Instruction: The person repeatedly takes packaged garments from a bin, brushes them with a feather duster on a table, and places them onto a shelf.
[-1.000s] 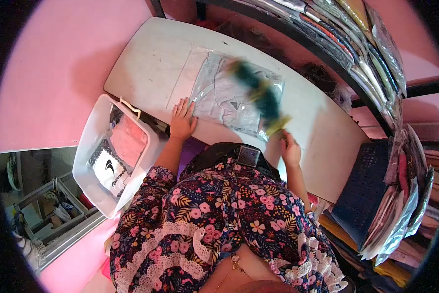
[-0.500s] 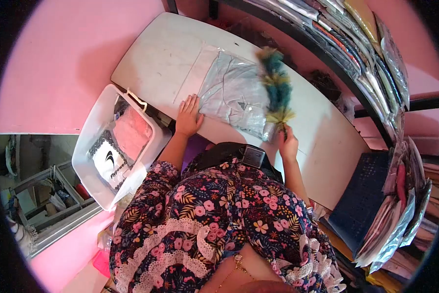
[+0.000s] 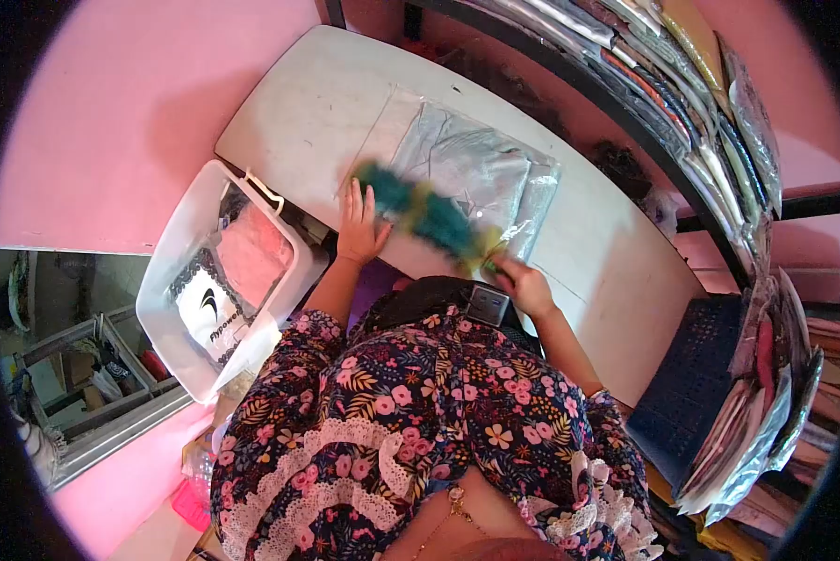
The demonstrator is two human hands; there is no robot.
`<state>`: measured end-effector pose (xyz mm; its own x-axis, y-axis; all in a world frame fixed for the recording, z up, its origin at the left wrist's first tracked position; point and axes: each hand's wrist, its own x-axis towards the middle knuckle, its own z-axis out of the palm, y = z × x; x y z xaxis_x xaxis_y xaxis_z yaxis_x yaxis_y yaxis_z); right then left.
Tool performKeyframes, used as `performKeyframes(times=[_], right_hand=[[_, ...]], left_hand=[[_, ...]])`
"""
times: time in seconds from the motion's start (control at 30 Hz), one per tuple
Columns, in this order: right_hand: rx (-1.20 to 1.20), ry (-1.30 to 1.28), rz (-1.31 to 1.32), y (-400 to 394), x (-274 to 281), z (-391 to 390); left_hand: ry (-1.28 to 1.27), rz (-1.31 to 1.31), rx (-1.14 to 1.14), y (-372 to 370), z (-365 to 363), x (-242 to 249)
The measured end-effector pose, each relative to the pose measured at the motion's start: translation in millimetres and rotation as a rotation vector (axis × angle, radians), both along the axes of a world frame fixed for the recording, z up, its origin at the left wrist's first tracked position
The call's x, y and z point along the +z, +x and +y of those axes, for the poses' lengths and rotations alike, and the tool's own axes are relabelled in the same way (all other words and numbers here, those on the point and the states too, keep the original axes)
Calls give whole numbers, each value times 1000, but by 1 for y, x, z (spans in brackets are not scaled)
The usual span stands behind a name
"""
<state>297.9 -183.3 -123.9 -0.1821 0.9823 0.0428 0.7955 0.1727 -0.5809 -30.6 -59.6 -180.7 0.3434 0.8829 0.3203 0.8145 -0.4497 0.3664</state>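
A feather duster [image 3: 429, 213], green with yellow bands and blurred by motion, lies across the near part of a clear plastic bag with a folded light grey garment [image 3: 476, 159] inside. My right hand [image 3: 526, 288] is closed around its handle end, close to the table's near edge. At the bag's left corner rests my left hand [image 3: 361, 227], fingers stretched out and flat, with the duster's tip right against them. Part of the garment is hidden under the feathers.
The bag lies on a white table [image 3: 289, 103]. To the left stands a clear plastic bin [image 3: 172, 309] holding packaged items. Shelves of bagged garments [image 3: 700, 122] curve along the right, and a blue crate [image 3: 686, 383] stands at the lower right.
My right hand has swung the feather duster from the bag's right side leftward across its near part, towards my left hand. My left hand has stayed in place.
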Motion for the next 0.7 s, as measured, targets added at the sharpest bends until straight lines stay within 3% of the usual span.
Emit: performKeyframes(times=[0.07,0.13,0.17,0.3,0.37,0.5,0.57,0.63,0.7], right_hand=[[81,-45,-36,-4,6,2],[-183,-104,-48,-11,14,11],[-183,-103,-49,-15,12,13],[19,27,93,-20,-1,23],[22,-22,-85,-19,10,31],[-403,-203,-225,-22,25,67],[-351,-87,-146,-22,13,69],[36,137,-24,-27,10,67],[75,102,-64,-30,15,66]], left_hand=[[5,11,8,0,-2,5],[30,9,-22,0,2,4],[55,7,-53,0,3,4],[-45,109,-100,2,2,10],[-139,82,-91,2,2,14],[-22,66,-129,2,6,8],[-40,61,-123,2,5,8],[-45,90,-118,-3,2,-5],[-50,118,-113,-3,1,-6]])
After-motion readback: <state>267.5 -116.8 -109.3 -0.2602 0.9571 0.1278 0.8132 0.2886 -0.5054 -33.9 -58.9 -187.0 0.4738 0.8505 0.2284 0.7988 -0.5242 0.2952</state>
